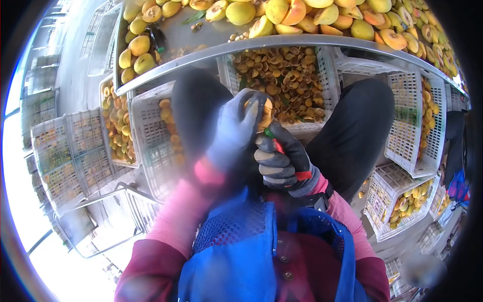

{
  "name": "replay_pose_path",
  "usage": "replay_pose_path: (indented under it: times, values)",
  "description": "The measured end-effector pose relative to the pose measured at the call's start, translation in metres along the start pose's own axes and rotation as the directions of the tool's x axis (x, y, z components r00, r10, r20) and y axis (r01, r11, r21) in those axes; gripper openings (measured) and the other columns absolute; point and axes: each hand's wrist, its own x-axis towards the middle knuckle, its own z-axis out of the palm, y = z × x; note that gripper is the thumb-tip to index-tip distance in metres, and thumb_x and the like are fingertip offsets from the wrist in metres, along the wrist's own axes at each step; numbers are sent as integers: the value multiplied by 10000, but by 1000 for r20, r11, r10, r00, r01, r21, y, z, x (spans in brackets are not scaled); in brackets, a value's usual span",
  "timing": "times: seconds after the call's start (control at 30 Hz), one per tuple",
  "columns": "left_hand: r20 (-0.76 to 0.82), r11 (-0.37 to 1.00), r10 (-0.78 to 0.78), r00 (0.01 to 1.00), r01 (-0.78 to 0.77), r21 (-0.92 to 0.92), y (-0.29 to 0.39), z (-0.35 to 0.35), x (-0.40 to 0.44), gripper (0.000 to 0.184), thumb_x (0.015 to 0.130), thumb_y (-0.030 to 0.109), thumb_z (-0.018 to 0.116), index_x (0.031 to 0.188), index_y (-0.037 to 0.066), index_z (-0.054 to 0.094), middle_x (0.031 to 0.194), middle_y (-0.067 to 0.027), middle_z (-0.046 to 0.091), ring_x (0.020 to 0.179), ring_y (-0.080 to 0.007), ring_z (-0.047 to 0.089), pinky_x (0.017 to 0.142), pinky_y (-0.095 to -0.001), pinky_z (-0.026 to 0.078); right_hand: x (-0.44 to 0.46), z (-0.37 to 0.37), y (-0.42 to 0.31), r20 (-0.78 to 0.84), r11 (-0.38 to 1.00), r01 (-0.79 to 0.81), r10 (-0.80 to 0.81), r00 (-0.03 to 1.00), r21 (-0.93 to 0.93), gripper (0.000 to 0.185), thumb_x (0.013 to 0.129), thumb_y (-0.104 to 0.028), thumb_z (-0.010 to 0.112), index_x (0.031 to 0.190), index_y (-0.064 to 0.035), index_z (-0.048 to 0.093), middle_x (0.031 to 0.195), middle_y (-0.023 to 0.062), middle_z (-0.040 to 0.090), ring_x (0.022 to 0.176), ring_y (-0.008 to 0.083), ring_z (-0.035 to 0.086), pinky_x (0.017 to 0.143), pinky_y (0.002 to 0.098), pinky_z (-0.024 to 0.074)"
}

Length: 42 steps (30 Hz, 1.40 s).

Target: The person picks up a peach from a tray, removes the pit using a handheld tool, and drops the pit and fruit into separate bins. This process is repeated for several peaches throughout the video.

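My left hand [234, 121], in a pale glove with dark fingertips, is closed around a cut peach [266, 114]. Its orange flesh shows beyond the fingers. Just below it, my right hand [283, 160], in a grey and black glove, is wrapped round a small hand tool with a red and green handle [278, 145]. The green end points up at the fruit; the tool's working tip is hidden, so its kind does not show. Both hands meet above my lap, in front of a crate of brown-orange fruit scraps [279, 80].
A metal-edged worktable [201, 54] runs across the front, piled with whole and halved peaches [322, 17]. White plastic crates of fruit stand at the left [151, 136] and right [402, 201]. My knees [359, 121] flank the scrap crate. Another person's leg [454, 136] shows far right.
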Motion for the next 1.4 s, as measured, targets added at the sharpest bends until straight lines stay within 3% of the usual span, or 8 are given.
replay_pose_path:
  times: [0.17,0.5,0.6,0.7,0.87,1.1,1.17,1.4]
  values:
    - [77,930,187,979,-201,307,-11,-16,-5,206,868,66,488,1014,-38,589,817,-142,632,757,-185,629,702,-320,491,3,-12,0,-62,998,-52,50,997,-31,465,965,-510,353,963,-102,576,583,-11,384,408,92,344,347,248,300]
    - [-111,760,-350,930,213,-614,0,-38,-26,356,977,301,431,1060,-1,602,923,-98,643,846,-146,611,748,-267,507,-1,2,-9,193,988,154,-157,969,30,471,981,-482,320,972,-72,553,579,-2,399,402,97,368,349,245,328]
    - [-223,987,93,970,-120,-109,24,-61,-29,430,992,352,368,1078,-6,591,994,-108,640,902,-159,609,808,-286,505,-1,-19,-12,82,982,191,-190,978,4,455,974,-455,380,934,-41,565,607,10,466,408,85,427,351,233,345]
    - [-132,910,257,957,-194,368,2,-61,-39,404,918,271,440,1166,-43,498,1060,-147,599,944,-224,592,823,-314,500,14,33,2,-356,577,100,-622,697,-811,216,963,-307,493,1026,-102,510,641,1,472,504,115,490,456,233,407]
    - [-20,915,104,994,-88,395,-31,-23,-43,651,776,21,652,1328,-112,333,1181,-254,491,1028,-373,534,855,-389,486,29,38,-5,365,-479,-198,-827,428,-855,354,791,-197,720,1029,-60,498,820,134,599,743,195,620,658,355,468]
    - [-447,825,-72,892,305,476,-36,-177,-29,546,823,373,652,1222,16,540,1254,-192,486,1073,-323,539,916,-454,424,3,21,-22,29,58,219,-928,371,-974,390,797,-139,710,1116,-23,516,866,61,618,760,134,593,668,296,476]
    - [-528,268,-50,848,520,811,-13,-173,-13,387,910,341,555,1138,36,624,1159,-174,549,1004,-282,580,861,-365,460,-1,25,-21,-95,178,148,-891,445,-973,381,816,-108,684,1140,-19,505,912,47,586,785,103,565,667,256,472]
    - [-131,578,287,949,-63,813,42,-55,125,479,782,318,685,1189,97,562,1045,-133,624,915,-299,630,801,-372,484,12,36,-27,-316,418,124,-821,476,-900,252,903,-165,590,1124,-76,509,693,-26,516,494,56,462,422,206,392]
